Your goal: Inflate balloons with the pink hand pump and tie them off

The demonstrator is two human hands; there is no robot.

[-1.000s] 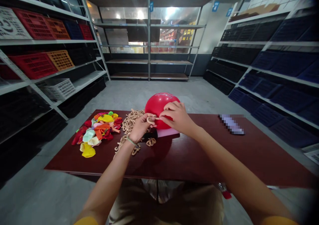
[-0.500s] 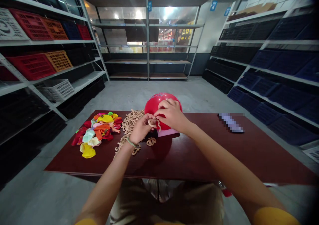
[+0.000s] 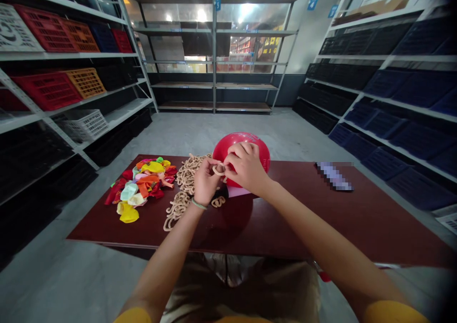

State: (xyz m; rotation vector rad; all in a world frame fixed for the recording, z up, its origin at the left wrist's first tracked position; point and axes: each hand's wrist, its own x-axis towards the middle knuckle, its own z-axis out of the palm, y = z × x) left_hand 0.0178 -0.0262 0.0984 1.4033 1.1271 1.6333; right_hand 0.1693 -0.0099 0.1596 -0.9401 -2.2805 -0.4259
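A round red balloon point(image 3: 259, 149) stands on the dark red table point(image 3: 321, 223), its lower part hidden behind my right hand point(image 3: 246, 168). The fingers of that hand close on the balloon's front. My left hand point(image 3: 205, 182) pinches a small beige loop point(image 3: 218, 169) right next to those fingers. A heap of linked beige loops point(image 3: 187, 182) trails across the table beside my left wrist. Left of it lies a pile of flat multicoloured balloons point(image 3: 141, 187). A pale pink flat piece point(image 3: 235, 192) shows beneath the red balloon.
A pixelated flat object point(image 3: 333, 176) lies on the table's right side. Metal shelves with red, orange, white and dark blue crates point(image 3: 57, 87) line the left and right, and bare shelving point(image 3: 214, 94) stands ahead. A grey floor surrounds the table.
My hands have drawn closer together around the beige loop. The left hand now stands more upright, and the red balloon sits slightly further right.
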